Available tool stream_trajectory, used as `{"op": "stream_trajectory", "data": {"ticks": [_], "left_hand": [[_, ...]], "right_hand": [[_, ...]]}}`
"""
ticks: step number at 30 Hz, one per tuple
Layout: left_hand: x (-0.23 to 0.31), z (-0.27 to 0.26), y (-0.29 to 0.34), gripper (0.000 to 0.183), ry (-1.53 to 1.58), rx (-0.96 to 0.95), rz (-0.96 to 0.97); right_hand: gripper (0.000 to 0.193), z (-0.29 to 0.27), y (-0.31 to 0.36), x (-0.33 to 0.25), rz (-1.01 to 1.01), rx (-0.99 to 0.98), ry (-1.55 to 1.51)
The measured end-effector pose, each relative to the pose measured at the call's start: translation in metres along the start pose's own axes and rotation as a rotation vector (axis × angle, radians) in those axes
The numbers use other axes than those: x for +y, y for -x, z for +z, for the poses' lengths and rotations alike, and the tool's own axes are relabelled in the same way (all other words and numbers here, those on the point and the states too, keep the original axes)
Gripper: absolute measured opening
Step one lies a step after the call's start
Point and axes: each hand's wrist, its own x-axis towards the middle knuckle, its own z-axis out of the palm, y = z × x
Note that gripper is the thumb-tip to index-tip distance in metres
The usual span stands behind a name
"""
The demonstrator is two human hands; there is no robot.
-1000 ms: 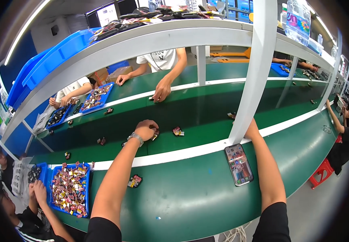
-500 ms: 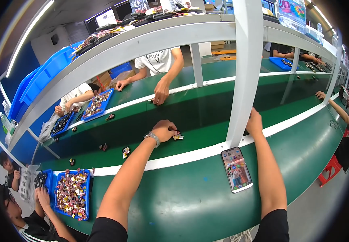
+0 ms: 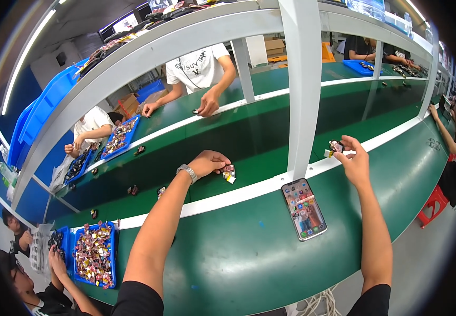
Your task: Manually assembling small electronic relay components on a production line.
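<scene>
Over the green conveyor belt (image 3: 270, 152), my left hand (image 3: 208, 163) pinches a small electronic part (image 3: 229, 174) with reddish wires, a dark piece and a white-yellow tab. My right hand (image 3: 356, 162), raised near the white rail to the right of the post, grips a similar small wired part (image 3: 335, 147) between thumb and fingers. A phone (image 3: 304, 209) with its screen lit lies on the green bench between my forearms. One more wired part (image 3: 161, 192) rests on the belt, partly behind my left forearm.
A white post (image 3: 300, 95) rises between my hands and joins a shelf frame overhead. A blue tray (image 3: 114, 263) heaped with wired parts stands at left. Across the belt, a co-worker's hand (image 3: 209, 102) handles a small dark piece. Other people sit at both ends.
My right hand has come out from behind the post and now shows a wired part in its grip. My left hand has lifted its part slightly. The view has shifted.
</scene>
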Motion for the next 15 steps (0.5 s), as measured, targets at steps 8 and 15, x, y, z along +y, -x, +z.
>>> {"op": "stream_trajectory", "data": {"ticks": [8,15], "left_hand": [[0.025,-0.017,0.072,0.022,-0.397,0.386,0.301],[-0.031,0.001,0.245,0.027,-0.331,0.591,0.143]], "right_hand": [[0.054,-0.004,0.004,-0.002,-0.118,-0.149,-0.228],[0.054,0.014,0.051,-0.098,-0.307,-0.526,-0.372]]}}
